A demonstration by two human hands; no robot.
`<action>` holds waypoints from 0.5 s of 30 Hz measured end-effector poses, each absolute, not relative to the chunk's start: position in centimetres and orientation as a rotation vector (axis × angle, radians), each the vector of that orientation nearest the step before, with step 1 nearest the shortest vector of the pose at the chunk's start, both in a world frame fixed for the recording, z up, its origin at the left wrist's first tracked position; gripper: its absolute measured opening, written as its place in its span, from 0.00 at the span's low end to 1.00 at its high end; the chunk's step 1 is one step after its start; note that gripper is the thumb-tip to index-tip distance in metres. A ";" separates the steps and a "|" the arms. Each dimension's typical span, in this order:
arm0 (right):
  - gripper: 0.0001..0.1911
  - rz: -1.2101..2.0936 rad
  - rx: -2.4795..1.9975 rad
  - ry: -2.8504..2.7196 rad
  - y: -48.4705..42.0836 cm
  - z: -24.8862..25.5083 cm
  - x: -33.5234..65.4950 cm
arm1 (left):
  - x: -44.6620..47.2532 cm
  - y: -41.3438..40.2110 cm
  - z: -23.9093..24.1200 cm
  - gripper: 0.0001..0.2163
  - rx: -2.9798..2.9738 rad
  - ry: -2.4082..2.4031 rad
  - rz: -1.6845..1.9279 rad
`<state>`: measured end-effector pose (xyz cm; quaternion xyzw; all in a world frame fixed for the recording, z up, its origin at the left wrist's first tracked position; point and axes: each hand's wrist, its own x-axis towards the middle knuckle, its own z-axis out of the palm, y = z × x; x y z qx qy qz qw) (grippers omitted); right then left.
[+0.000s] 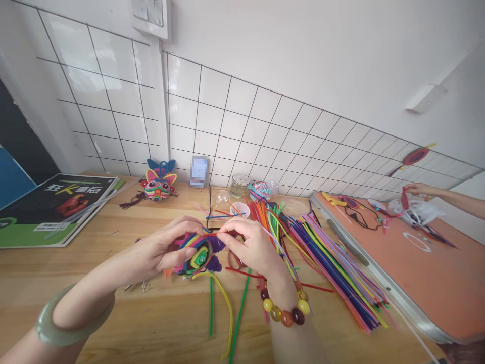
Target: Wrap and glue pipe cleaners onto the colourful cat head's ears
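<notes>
Head | left fingers (181, 258) clasp ornament (200, 259) from left | right fingers (232, 243) pinch orange strip (212, 234) above

booklet (45, 202) lies left of held ornament (197, 260); pipe cleaners (337, 273) right; jar (238, 188) behind.

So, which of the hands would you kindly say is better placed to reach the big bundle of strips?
Probably the right hand: it is nearer the bundle, pinching an orange strip, while the left hand holds the colourful ornament.
</notes>
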<state>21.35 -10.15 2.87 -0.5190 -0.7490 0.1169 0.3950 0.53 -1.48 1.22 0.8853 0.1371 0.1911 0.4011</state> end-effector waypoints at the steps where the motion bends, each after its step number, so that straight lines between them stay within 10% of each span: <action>1: 0.05 0.294 -1.314 -1.903 -10.1 2.9 21.3 | 0.5 -1.5 1.2 0.14 2.240 0.347 0.480; 15: 0.08 0.337 -1.293 -1.929 -10.1 2.7 21.1 | 0.6 -1.4 1.0 0.14 2.256 0.329 0.462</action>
